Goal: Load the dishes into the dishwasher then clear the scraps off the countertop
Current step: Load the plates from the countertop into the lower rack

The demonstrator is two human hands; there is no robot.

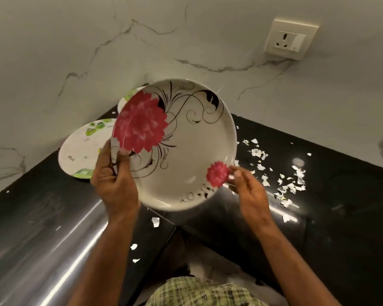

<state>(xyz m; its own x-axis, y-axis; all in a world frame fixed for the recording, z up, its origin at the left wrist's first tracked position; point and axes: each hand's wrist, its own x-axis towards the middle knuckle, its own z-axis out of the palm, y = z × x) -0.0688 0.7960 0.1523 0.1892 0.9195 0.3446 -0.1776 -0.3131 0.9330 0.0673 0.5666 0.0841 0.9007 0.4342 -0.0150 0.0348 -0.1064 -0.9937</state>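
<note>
A cream plate with red flowers and black swirls (186,151) is held tilted above the black countertop (341,217). My left hand (113,180) grips its left rim, thumb on the face. My right hand (248,191) touches its lower right rim with the fingertips by the small red flower. Behind it lie a white plate with green leaves (82,151) and another green-patterned plate (128,97), mostly hidden. White paper scraps (283,182) are scattered on the counter to the right, with a few scraps (155,221) below the plate.
Marble walls meet in the corner behind the plates. A wall socket (291,38) sits at the upper right. The counter's inner corner edge runs under my arms, and my checked clothing (203,292) shows at the bottom.
</note>
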